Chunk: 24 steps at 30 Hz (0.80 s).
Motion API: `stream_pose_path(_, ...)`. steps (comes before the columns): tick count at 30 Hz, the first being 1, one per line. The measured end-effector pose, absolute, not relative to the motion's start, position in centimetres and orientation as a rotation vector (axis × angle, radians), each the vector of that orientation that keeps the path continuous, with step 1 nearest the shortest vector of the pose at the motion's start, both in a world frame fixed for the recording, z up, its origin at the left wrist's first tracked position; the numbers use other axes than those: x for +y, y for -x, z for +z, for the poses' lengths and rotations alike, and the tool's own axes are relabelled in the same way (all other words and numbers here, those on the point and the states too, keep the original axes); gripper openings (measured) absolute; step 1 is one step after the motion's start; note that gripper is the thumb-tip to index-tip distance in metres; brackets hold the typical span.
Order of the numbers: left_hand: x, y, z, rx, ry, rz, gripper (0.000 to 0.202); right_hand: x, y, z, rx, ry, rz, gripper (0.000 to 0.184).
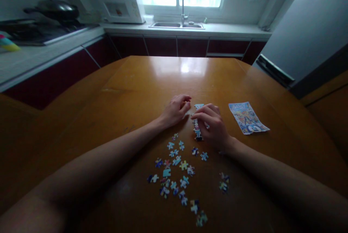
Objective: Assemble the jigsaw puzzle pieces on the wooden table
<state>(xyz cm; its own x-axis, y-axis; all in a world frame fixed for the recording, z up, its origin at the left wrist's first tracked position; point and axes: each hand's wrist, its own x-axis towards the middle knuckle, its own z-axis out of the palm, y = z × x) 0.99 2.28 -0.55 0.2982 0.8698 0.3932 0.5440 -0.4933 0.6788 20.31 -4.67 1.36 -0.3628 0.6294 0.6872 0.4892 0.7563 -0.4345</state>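
Note:
My left hand (176, 110) rests on the table left of a partly joined jigsaw puzzle (199, 106), its fingers loosely curved and the thumb apart from them. A small pale piece shows near its fingertips. My right hand (213, 124) is bent over the joined strip and covers much of its right side. Its fingertips close on a small jigsaw piece (193, 114) at the strip's left edge, partly hidden by the fingers. Toward me lie several loose jigsaw pieces (183, 165), scattered between my forearms. A smaller cluster of pieces (224, 183) sits beside my right forearm.
A colourful printed picture sheet (248, 118) lies right of my right hand on the brown wooden table (152, 80). Beyond the table are a counter with a sink (165, 25), a white microwave (122, 8) and a stove with a dark pan (56, 9). A fridge (304, 26) stands at right.

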Motion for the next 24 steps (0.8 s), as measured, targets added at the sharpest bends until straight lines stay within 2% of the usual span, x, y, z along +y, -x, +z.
stream_pose_path(8,1.9,-1.1,0.2,1.285,-2.179,0.986,0.021,0.0,-23.2,0.0,-1.564,1.236,0.475,0.020)
stream_pose_path(14,1.9,-0.8,0.5,1.234,-2.300,0.981,0.015,-0.3,-23.1,0.3,-1.617,1.170,0.419,0.020)
stream_pose_path(18,0.4,-1.1,2.4,0.918,-2.471,0.907,0.018,-0.4,-23.1,0.4,-1.594,1.172,0.412,0.021)
stream_pose_path(24,-3.4,-2.5,6.2,0.348,-2.554,0.416,0.010,0.0,-23.1,0.1,-1.572,1.154,0.440,0.020)
